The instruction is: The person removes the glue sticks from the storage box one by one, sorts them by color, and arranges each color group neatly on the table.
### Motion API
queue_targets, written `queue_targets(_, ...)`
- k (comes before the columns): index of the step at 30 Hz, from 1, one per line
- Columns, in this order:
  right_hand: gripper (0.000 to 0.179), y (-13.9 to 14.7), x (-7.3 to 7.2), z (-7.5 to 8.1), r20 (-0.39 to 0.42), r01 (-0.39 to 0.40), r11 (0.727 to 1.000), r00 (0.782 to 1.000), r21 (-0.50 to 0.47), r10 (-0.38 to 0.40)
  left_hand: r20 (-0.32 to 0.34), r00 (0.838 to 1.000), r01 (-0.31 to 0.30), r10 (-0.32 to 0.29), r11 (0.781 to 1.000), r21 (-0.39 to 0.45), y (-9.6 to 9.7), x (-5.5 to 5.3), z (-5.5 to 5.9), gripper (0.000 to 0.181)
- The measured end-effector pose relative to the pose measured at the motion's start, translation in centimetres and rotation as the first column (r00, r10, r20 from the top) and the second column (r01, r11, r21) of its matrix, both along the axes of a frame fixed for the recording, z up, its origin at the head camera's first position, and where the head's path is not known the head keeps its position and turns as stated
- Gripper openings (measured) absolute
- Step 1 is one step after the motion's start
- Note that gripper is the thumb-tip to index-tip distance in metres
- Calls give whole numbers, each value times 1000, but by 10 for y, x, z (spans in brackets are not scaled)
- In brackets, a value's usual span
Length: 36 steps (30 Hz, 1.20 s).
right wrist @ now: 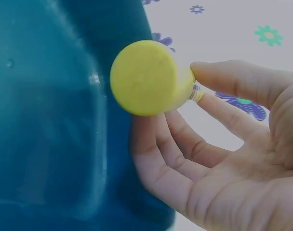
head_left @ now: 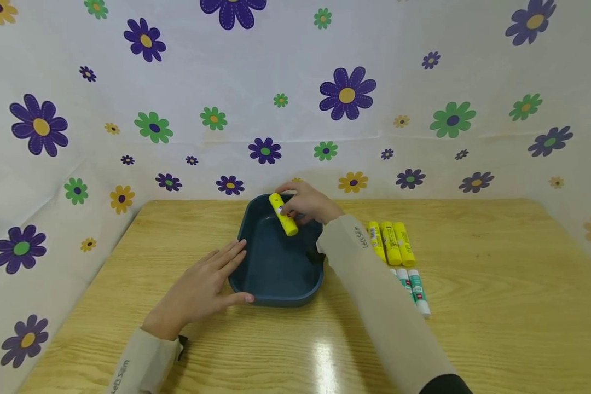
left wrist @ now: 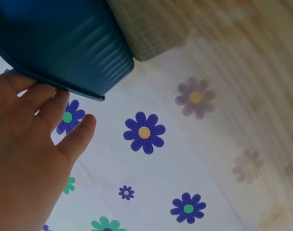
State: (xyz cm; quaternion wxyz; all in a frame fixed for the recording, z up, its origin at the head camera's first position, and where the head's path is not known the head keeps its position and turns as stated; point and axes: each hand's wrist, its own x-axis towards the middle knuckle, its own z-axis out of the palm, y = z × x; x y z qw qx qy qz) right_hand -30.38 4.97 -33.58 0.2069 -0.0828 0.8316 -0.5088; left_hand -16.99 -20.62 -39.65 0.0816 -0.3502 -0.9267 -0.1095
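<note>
A dark blue rectangular bin (head_left: pixel 276 268) with rounded corners stands on the wooden table. Over its far part, my right hand (head_left: pixel 312 202) holds a yellow glue stick (head_left: pixel 289 225) between thumb and fingers, tilted with its lower end toward me. The right wrist view shows the stick's round yellow end (right wrist: pixel 144 79) close up, the fingers curled beneath it. My left hand (head_left: pixel 204 287) rests at the bin's near left side, fingers extended along the rim and thumb at the near corner. In the left wrist view, its fingertips touch the bin's edge (left wrist: pixel 79 90).
Right of the bin, yellow glue sticks (head_left: pixel 390 243) lie in a row, partly covered by my right sleeve (head_left: pixel 374 295). Nearer me are several slimmer green and white glue sticks (head_left: pixel 418 293). A white cloth (head_left: pixel 295 126) with printed flowers hangs behind the table.
</note>
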Motion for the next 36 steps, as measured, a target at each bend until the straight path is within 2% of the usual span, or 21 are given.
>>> queue_targets(5, 56, 11, 5, 10, 3, 0, 997, 1000, -81, 0, 9, 1000, -2, 2, 1000, 1, 1, 1, 0, 102)
queue_targets(15, 57, 37, 12, 19, -20, 8, 992, 1000, -124, -10, 4, 1000, 2, -2, 1000, 7, 1, 0, -1, 102)
queue_targets(24, 57, 66, 18, 23, -42, 46, 995, 998, -94, -50, 9, 1000, 0, 0, 1000, 12, 0, 0, -2, 101)
queue_targets(36, 61, 120, 31, 23, -85, 117, 992, 989, -40, -120, 7, 1000, 2, -2, 1000, 10, 1, 1, -2, 99)
